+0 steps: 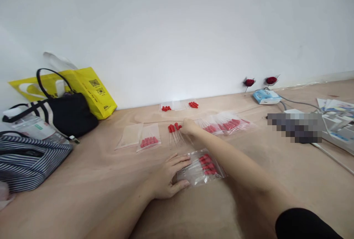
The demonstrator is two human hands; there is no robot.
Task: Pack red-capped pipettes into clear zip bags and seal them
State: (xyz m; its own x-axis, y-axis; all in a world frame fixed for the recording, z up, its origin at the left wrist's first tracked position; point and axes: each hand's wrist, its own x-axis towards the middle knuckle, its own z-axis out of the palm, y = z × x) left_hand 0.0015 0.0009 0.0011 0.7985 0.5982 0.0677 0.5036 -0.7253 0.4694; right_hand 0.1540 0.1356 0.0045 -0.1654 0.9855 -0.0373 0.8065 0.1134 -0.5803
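Observation:
Flat on the table, a clear zip bag holds several droppers with red rubber bulbs. My left hand rests at its left end, fingers and thumb spread over the edges of the plastic. Farther out, my right hand is closed at the right side of a small row of loose droppers. Its curled fingers pinch at a dropper there, mostly hidden behind them. The loose ones lie with bulbs away from me and thin clear stems toward me.
Filled bags of droppers lie right of my right hand; another filled bag and a flat bag lie left. Bagged red bulbs sit near the wall. Handbags crowd the left; a tissue pack and cables lie right.

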